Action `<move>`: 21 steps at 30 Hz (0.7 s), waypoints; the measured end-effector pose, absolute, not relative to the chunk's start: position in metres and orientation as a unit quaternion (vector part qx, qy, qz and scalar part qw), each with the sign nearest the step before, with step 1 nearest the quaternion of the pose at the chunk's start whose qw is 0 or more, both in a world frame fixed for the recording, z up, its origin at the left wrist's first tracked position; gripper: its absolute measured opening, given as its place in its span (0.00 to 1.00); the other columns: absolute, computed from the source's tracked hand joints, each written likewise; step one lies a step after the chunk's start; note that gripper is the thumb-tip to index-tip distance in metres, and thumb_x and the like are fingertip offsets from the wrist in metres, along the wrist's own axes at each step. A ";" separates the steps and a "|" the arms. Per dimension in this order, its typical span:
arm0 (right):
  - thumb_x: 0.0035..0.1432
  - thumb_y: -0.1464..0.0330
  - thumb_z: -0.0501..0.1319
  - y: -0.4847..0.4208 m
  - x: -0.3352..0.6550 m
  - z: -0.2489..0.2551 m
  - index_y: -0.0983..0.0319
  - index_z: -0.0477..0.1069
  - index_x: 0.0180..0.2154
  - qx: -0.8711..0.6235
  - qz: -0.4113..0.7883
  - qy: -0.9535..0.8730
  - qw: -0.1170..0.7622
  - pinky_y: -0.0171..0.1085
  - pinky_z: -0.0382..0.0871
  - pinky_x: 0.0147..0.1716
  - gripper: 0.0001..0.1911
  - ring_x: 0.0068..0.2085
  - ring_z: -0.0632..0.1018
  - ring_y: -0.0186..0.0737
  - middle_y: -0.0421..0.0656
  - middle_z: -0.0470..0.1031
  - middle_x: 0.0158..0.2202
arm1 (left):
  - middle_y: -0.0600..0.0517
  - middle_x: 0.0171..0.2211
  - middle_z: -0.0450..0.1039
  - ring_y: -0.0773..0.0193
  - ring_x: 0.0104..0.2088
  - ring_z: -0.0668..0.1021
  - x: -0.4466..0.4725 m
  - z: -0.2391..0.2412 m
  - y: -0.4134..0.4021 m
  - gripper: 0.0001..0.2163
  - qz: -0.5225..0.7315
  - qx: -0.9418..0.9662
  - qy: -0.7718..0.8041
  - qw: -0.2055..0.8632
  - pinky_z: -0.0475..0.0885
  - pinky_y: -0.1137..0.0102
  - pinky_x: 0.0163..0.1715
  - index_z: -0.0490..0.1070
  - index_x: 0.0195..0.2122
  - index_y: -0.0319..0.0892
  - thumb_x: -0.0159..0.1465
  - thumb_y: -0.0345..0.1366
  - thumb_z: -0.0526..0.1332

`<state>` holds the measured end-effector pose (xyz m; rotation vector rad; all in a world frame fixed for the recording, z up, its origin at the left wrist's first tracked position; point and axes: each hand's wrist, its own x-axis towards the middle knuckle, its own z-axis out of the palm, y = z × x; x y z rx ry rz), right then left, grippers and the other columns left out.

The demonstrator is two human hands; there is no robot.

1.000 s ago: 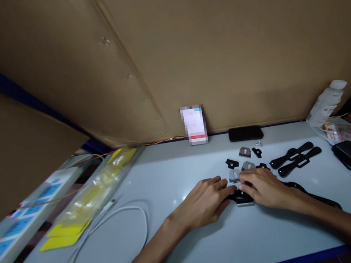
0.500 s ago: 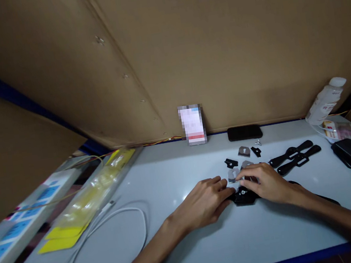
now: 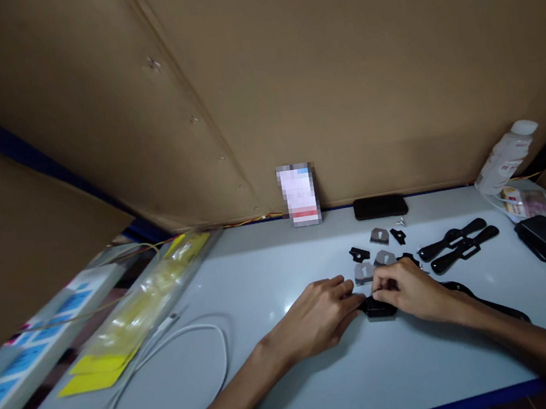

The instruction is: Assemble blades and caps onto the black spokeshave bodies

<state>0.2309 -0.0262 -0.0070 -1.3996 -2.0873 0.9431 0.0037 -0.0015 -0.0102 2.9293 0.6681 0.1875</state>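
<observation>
Both hands meet over a small black part [image 3: 379,307] lying on the white bench [image 3: 287,378], a little right of the middle and nearer the front edge than the back. The left hand [image 3: 319,316] lies curled beside it with its fingertips pressed to the part's left end; the right hand [image 3: 410,290] pinches the part from above with thumb and forefinger. A black strap [image 3: 490,302] runs from the part under the right wrist toward the right front corner.

The part looks like light, rigid moulded plastic with a smooth, glossy skin, so it would probably slide on the bench unless steadied at both ends; the short sides look like the best hold, leaving the top free. The strap seems flexible and would trail behind.

Just behind the hands lie loose pieces: three grey plates [image 3: 380,236] and about three small black clips [image 3: 360,254], though the hands may hide more. Right of them rest two long black arms [image 3: 453,240], side by side. At the back edge lies one black phone [image 3: 380,206], and near the back right corner one white bottle [image 3: 505,160] leans. Toward the left front, one white cable [image 3: 172,354] loops
</observation>
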 end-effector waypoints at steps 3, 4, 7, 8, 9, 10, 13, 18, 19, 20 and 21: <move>0.60 0.75 0.65 -0.026 0.233 -0.010 0.61 0.73 0.29 -0.508 0.285 -0.784 0.214 0.35 0.60 0.31 0.08 0.27 0.73 0.35 0.37 0.74 0.24 | 0.48 0.35 0.74 0.58 0.35 0.77 0.004 -0.011 -0.002 0.08 0.073 0.970 0.220 0.068 0.70 0.64 0.31 0.76 0.45 0.42 0.71 0.31 0.58; 0.61 0.74 0.65 -0.026 0.233 -0.012 0.60 0.73 0.29 -0.508 0.257 -0.796 0.207 0.35 0.59 0.31 0.07 0.28 0.73 0.35 0.38 0.75 0.26 | 0.48 0.34 0.74 0.58 0.35 0.77 0.004 -0.011 -0.002 0.08 0.075 0.970 0.219 0.068 0.70 0.64 0.31 0.77 0.44 0.42 0.71 0.31 0.57; 0.66 0.71 0.59 -0.028 0.234 -0.016 0.61 0.73 0.32 -0.501 0.161 -0.832 0.175 0.37 0.58 0.30 0.08 0.30 0.75 0.38 0.42 0.77 0.30 | 0.48 0.34 0.74 0.58 0.34 0.76 0.003 -0.011 -0.002 0.09 0.080 0.970 0.217 0.070 0.70 0.64 0.30 0.77 0.45 0.41 0.72 0.31 0.56; 0.67 0.71 0.57 -0.028 0.234 -0.017 0.61 0.73 0.32 -0.497 0.134 -0.842 0.160 0.38 0.58 0.30 0.10 0.30 0.75 0.39 0.44 0.77 0.30 | 0.48 0.34 0.74 0.58 0.34 0.76 0.003 -0.011 -0.002 0.09 0.081 0.970 0.217 0.072 0.70 0.64 0.30 0.76 0.45 0.41 0.72 0.31 0.56; 0.68 0.71 0.56 -0.029 0.234 -0.017 0.62 0.74 0.32 -0.492 0.113 -0.851 0.142 0.38 0.58 0.30 0.12 0.29 0.75 0.39 0.45 0.78 0.30 | 0.48 0.34 0.74 0.58 0.34 0.76 0.003 -0.011 -0.002 0.09 0.081 0.970 0.217 0.073 0.70 0.64 0.30 0.76 0.45 0.41 0.72 0.31 0.56; 0.67 0.71 0.55 -0.030 0.234 -0.017 0.62 0.74 0.31 -0.488 0.100 -0.858 0.126 0.39 0.59 0.30 0.13 0.29 0.75 0.39 0.45 0.78 0.29 | 0.49 0.34 0.74 0.58 0.34 0.76 0.003 -0.011 -0.002 0.09 0.079 0.970 0.219 0.073 0.70 0.64 0.30 0.76 0.46 0.42 0.72 0.31 0.57; 0.68 0.71 0.56 -0.033 0.233 -0.014 0.63 0.76 0.32 -0.500 0.099 -0.850 0.129 0.39 0.62 0.32 0.13 0.31 0.77 0.41 0.47 0.80 0.31 | 0.49 0.34 0.74 0.58 0.35 0.76 0.003 -0.010 -0.002 0.08 0.073 0.970 0.221 0.072 0.70 0.64 0.31 0.76 0.45 0.42 0.72 0.31 0.58; 0.64 0.72 0.62 -0.030 0.234 -0.008 0.59 0.79 0.39 -0.483 0.230 -0.814 0.225 0.37 0.66 0.37 0.07 0.37 0.79 0.39 0.42 0.82 0.37 | 0.49 0.34 0.74 0.59 0.35 0.76 0.004 -0.009 -0.002 0.07 0.074 0.970 0.222 0.069 0.69 0.65 0.31 0.76 0.44 0.42 0.71 0.30 0.58; 0.63 0.74 0.62 -0.029 0.234 -0.008 0.59 0.79 0.36 -0.480 0.255 -0.808 0.228 0.36 0.65 0.36 0.07 0.35 0.78 0.38 0.41 0.82 0.35 | 0.49 0.34 0.74 0.59 0.35 0.76 0.004 -0.009 -0.002 0.07 0.073 0.970 0.222 0.069 0.69 0.65 0.31 0.76 0.44 0.42 0.71 0.30 0.59; 0.62 0.75 0.62 -0.028 0.234 -0.008 0.59 0.78 0.33 -0.482 0.270 -0.802 0.229 0.36 0.64 0.35 0.08 0.32 0.77 0.37 0.40 0.81 0.32 | 0.49 0.34 0.74 0.59 0.35 0.76 0.004 -0.009 -0.002 0.07 0.072 0.970 0.222 0.070 0.69 0.65 0.31 0.76 0.44 0.42 0.71 0.30 0.58; 0.61 0.76 0.62 -0.027 0.234 -0.009 0.59 0.77 0.31 -0.485 0.273 -0.798 0.230 0.35 0.63 0.33 0.09 0.31 0.75 0.36 0.39 0.79 0.30 | 0.49 0.34 0.74 0.59 0.35 0.76 0.004 -0.009 -0.002 0.07 0.072 0.970 0.222 0.071 0.69 0.65 0.31 0.76 0.44 0.42 0.71 0.30 0.58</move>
